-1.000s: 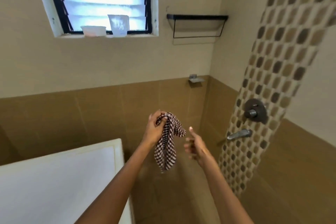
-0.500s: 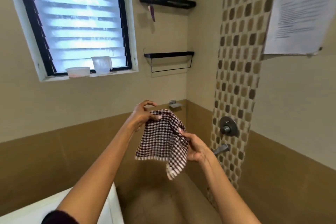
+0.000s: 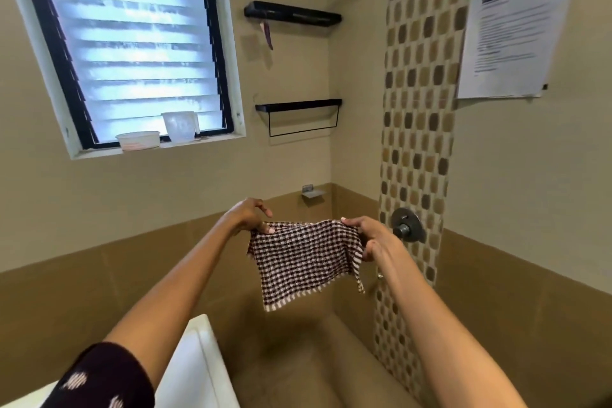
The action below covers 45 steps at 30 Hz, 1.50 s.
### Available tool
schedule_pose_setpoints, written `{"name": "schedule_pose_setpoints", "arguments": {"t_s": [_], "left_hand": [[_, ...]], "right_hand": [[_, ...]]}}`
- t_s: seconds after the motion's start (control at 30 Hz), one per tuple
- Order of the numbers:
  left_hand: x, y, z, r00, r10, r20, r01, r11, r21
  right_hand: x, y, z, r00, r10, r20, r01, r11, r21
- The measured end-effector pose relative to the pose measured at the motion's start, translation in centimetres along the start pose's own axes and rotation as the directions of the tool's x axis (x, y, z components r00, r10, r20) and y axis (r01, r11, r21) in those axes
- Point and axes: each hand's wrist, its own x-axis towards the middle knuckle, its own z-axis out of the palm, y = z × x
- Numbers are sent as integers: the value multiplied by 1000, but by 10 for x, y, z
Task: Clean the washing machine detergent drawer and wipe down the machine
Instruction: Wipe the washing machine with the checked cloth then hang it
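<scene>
Checked cloth (image 3: 303,258) hangs spread in mid-air near the white machine (image 3: 198,371), left grip (image 3: 251,217) and right grip (image 3: 367,235) each pinching a top corner; drawer unseen, wiping apparently not yet begun.

Both hands (image 3: 311,230) hold checked cloth (image 3: 306,260) spread

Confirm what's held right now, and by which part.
The checkered cloth, spread in the air between both hands. The left hand pinches its upper left corner; the right hand grips its upper right corner. The rest hangs free.
</scene>
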Motion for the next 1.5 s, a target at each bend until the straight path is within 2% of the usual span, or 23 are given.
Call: {"name": "schedule_pose_setpoints", "arguments": {"t_s": [0.07,0.17,0.23,0.3,0.33,0.4,0.47,0.53,0.6,0.77,0.87,1.07,1.2,1.37,1.5], "left_hand": [[0,-6,-2,1000,12,6,-11,995,-102],[-3,-18,-3,991,37,127,-16,987,-162],[-7,-25,1,972,56,230,-51,998,-27],[-10,-28,11,964,61,260,-115,974,197],[-10,-30,19,969,74,235,-141,950,279],[-10,-33,32,985,132,107,-160,935,317],[-7,-39,43,987,128,-94,-103,966,237],[-5,-44,50,980,19,-199,-12,999,32],[-6,-46,57,978,-84,-193,55,986,-154],[-7,-50,78,941,-272,-201,179,905,-387],[-6,-50,82,933,-285,-220,174,892,-418],[-11,-52,78,866,-283,-413,49,869,-492],[-19,-50,77,833,-357,-423,58,816,-575],[-25,-51,76,830,-402,-386,77,768,-636],[-33,-46,71,842,-475,-256,30,514,-857]], "right_hand": [[2,2,-7,999,21,-50,-22,999,-34],[6,7,-20,995,13,-94,-22,995,-96],[13,7,-31,994,19,-111,-34,991,-132],[13,5,-37,992,19,-121,-41,983,-177],[11,5,-38,993,14,-118,-37,980,-196],[0,5,-37,992,-3,-128,-27,973,-229],[-6,6,-36,990,-21,-139,-11,973,-231],[-10,6,-35,984,-49,-171,7,972,-235],[-8,6,-36,973,-82,-216,30,972,-234],[-8,5,-33,963,-120,-242,65,972,-224],[-16,7,-33,962,-138,-234,90,975,-203],[-20,10,-35,949,-226,-222,205,972,-115],[-31,8,-28,935,-293,-202,280,956,-89],[-40,10,-24,926,-325,-192,319,946,-61],[-49,13,-18,933,-334,-133,332,942,-43]]}}
